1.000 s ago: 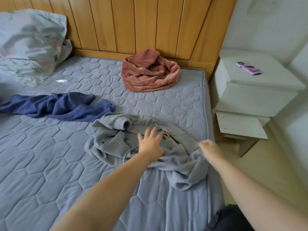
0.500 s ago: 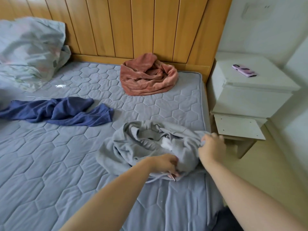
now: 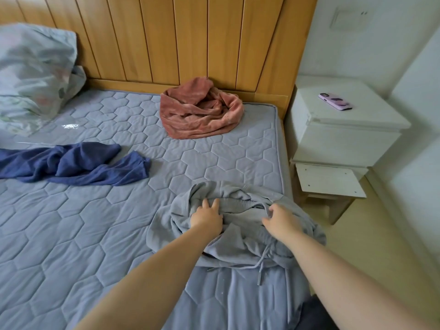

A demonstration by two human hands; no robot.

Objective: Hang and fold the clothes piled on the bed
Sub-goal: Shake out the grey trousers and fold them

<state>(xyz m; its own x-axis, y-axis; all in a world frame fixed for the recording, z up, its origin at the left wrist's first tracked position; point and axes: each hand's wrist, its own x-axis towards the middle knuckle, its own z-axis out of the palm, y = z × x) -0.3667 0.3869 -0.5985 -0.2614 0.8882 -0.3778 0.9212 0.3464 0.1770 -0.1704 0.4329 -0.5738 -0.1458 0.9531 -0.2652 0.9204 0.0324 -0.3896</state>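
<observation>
A crumpled grey garment (image 3: 240,241) with a drawstring lies bunched at the near right edge of the bed (image 3: 83,234). My left hand (image 3: 206,216) rests on its upper fold, fingers stretched forward onto the cloth. My right hand (image 3: 281,220) is just to the right, its fingers curled and pinching the grey fabric by the gathered band. A navy garment (image 3: 71,165) sprawls at the left of the mattress. A pink garment (image 3: 200,113) sits heaped against the wooden headboard (image 3: 190,36).
A patterned pillow (image 3: 31,75) leans in the far left corner. A white nightstand (image 3: 340,129) stands right of the bed with a purple phone (image 3: 335,101) on top. A floor strip runs along the bed's right side.
The grey garment has been drawn toward the near right edge and bunched tighter. Both hands shifted onto its middle, the left now lying flatter on top.
</observation>
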